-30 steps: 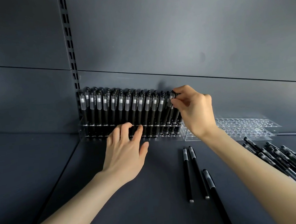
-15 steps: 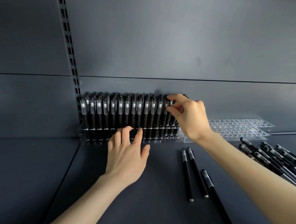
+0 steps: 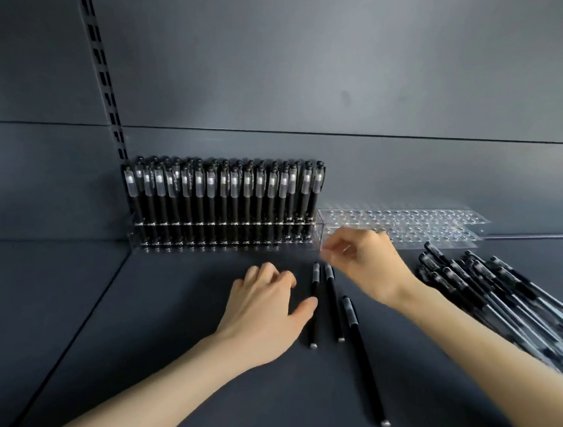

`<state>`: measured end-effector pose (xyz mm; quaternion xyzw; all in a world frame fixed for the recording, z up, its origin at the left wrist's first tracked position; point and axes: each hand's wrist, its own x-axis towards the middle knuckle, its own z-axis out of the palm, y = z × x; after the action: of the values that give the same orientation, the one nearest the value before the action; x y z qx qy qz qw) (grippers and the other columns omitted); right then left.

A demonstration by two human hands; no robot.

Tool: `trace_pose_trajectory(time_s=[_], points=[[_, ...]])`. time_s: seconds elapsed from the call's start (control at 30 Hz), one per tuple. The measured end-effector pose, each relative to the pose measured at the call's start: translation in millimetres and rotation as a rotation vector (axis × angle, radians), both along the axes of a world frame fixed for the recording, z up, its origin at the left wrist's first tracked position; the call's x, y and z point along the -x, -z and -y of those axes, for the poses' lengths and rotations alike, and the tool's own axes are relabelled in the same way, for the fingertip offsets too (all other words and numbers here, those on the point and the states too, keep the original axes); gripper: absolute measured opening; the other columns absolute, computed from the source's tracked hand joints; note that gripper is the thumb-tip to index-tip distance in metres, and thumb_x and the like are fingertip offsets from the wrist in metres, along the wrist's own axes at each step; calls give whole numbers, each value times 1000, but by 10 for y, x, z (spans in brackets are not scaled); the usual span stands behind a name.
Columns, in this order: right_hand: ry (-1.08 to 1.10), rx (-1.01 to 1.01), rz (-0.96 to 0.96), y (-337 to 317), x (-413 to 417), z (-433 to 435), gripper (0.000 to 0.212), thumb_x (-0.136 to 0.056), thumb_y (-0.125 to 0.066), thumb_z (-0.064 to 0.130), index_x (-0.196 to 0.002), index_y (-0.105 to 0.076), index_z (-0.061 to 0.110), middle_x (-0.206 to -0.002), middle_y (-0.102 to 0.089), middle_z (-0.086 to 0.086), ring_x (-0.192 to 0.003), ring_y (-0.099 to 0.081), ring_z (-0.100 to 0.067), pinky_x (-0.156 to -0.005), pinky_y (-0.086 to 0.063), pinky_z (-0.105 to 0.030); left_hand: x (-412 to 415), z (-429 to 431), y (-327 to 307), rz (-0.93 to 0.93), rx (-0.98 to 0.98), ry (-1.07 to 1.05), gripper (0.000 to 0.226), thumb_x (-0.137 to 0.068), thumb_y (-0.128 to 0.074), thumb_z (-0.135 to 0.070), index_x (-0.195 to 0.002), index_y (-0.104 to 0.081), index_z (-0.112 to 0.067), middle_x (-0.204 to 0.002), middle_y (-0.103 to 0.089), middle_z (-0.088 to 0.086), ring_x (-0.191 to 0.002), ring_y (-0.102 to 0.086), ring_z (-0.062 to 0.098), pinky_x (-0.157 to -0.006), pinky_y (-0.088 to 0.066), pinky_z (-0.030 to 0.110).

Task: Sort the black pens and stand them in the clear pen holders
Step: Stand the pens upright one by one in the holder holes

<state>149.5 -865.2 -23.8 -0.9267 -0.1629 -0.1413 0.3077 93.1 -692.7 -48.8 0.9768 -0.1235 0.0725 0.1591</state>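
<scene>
Full clear holder (image 3: 133,239) of upright black pens (image 3: 223,198) at shelf (image 3: 130,331) rear, our left hand (image 3: 265,313) beside three loose pens (image 3: 333,306), fingers spread, empty, our right hand (image 3: 367,267) over them, fingers loosely curled, empty, second holder (image 3: 425,225) vacant behind, pen pile (image 3: 509,305) rightmost

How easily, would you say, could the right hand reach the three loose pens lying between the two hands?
Probably yes: the right hand hovers, seemingly empty, by the cap ends of the three loose pens; the left hand lies beside them, not over them.
</scene>
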Motion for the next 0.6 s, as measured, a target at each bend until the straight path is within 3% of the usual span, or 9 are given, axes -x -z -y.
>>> trace_pose_trajectory(time_s=[0.07, 0.13, 0.33, 0.47, 0.6], points=[[-65, 19, -73, 35, 46, 101, 9, -87, -67, 22, -92, -68, 16, -82, -68, 6, -78, -62, -6, -70, -41, -4, 56, 131, -6, -11, -2, -34, 52, -92, -36, -60, -126, -48, -23, -124, -44, -5, -117, -37, 17, -99, -31, 31], [-119, 73, -108, 57, 89, 195, 11, -86, -68, 23, -94, -69, 16, -83, -66, 7, -77, -59, -3, -68, -37, 1, 114, 276, -5, -25, 31, -81, 56, -89, -36, -63, -125, -48, -22, -123, -44, -4, -118, -37, 17, -100, -32, 32], [-232, 148, -144, 115, 190, 375, 13, -84, -68, 25, -92, -71, 16, -86, -63, 3, -77, -55, -11, -65, -37, -13, 289, 579, 7, -62, 48, -195, 72, -82, -42, -70, -130, -45, -17, -126, -40, -1, -120, -35, 20, -100, -31, 32], [-230, 135, -110, 165, 197, 375, 9, -85, -67, 25, -85, -71, 18, -84, -62, 1, -75, -53, -11, -61, -35, -14, 337, 598, -26, -127, 101, -217, 57, -88, -50, -54, -127, -48, -13, -125, -41, 1, -120, -39, 21, -99, -37, 34], [-253, 83, -141, 141, 235, 410, 8, -88, -64, 17, -90, -71, 12, -82, -64, 2, -76, -57, -12, -67, -40, -11, 329, 539, -100, -159, 162, -240, 42, -91, -55, -40, -123, -54, -13, -117, -48, 1, -105, -54, 22, -88, -46, 34]])
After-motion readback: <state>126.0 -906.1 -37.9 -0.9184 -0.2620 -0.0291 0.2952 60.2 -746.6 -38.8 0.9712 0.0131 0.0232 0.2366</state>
